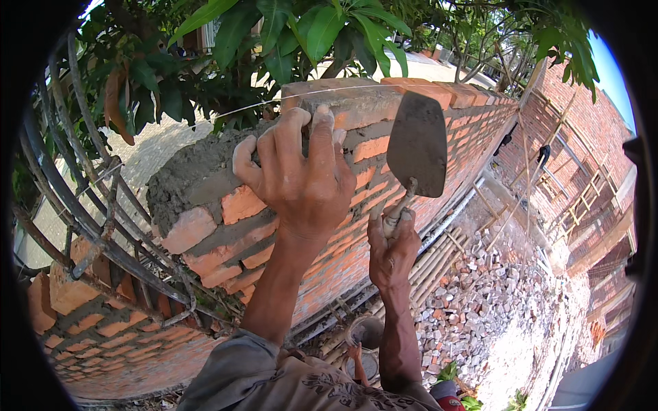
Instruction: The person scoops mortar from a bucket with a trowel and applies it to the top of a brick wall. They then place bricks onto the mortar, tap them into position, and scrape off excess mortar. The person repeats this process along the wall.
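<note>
My left hand is at the near end of the brick wall, fingers bent and spread apart. Its fingertips touch the near face of a grey-smeared brick on the top course; no grip around the brick shows. Wet grey mortar lies on the wall's stepped end, left of this hand. My right hand is wrapped round the handle of a trowel. The trowel's broad, mortar-stained blade points up and stands in front of the wall. A thin string runs along the top course.
Bent metal bars and a lower brick wall stand at left. Leafy branches overhang the wall. Below right lie bamboo poles and rubble. Another person's hand is beside a bucket below.
</note>
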`<action>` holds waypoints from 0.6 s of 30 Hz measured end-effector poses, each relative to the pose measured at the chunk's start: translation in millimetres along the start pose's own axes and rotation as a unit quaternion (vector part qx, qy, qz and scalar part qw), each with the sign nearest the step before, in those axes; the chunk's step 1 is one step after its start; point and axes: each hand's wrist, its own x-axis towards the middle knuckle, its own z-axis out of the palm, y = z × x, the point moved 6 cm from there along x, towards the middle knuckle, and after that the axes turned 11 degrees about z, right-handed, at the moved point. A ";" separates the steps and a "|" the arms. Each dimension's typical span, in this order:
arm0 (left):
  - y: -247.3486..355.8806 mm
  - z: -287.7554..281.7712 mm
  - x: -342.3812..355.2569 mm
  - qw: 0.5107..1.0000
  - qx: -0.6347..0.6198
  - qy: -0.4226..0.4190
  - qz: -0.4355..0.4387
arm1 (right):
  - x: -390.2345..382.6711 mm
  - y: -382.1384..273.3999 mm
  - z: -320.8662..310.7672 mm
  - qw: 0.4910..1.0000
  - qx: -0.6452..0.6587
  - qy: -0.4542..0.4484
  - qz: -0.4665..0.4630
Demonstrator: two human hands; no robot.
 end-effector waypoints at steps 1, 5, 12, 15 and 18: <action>0.5 -0.2 -0.4 1.000 -0.001 0.003 0.000 | 8.5 -1.1 -9.1 0.996 0.082 0.004 0.043; 0.0 0.7 -0.6 1.000 0.005 0.018 -0.003 | 74.4 -37.2 -54.6 0.933 0.356 0.055 0.021; 1.2 0.8 -1.4 1.000 0.008 0.004 -0.012 | 207.6 -123.4 -51.7 0.855 0.486 -0.058 -0.173; 0.8 2.0 -2.2 1.000 0.008 -0.019 -0.019 | 212.3 -106.7 5.6 0.898 0.394 -0.190 -0.040; -0.2 1.3 -2.8 1.000 0.007 -0.007 -0.012 | 212.3 -105.8 16.3 0.876 0.415 -0.240 -0.051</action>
